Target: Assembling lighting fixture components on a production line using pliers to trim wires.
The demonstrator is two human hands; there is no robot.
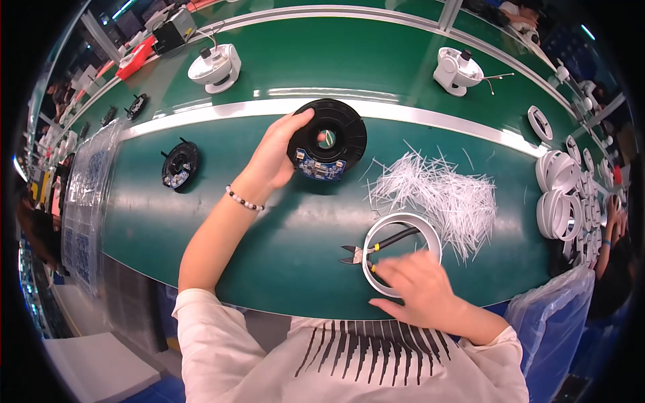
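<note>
Across the green bench (282,269), two white housings (215,70) stand in the upper left and upper right of the frame, and a second black disc (179,164) lies at centre left. A tangled pile of white strips (437,195) spreads right of centre, just behind a white ring (403,219); more white parts (561,171) crowd the right edge. The ring stands about the cutters (398,238), their tips jutting past its left wall and a handle showing inside its opening. At the left edge, clear trays (101,168) hold blue boards (83,250); a clear bag (552,322) hangs at the lower right. The held disc (348,142), at upper centre, is round and black with a central hole, a blue board along its lower rim. The left hand (274,151) is clamped on its left edge. The right hand (422,285) is blurred over the ring's lower right, thumb and fingers apart; I cannot tell whether it touches anything.
</note>
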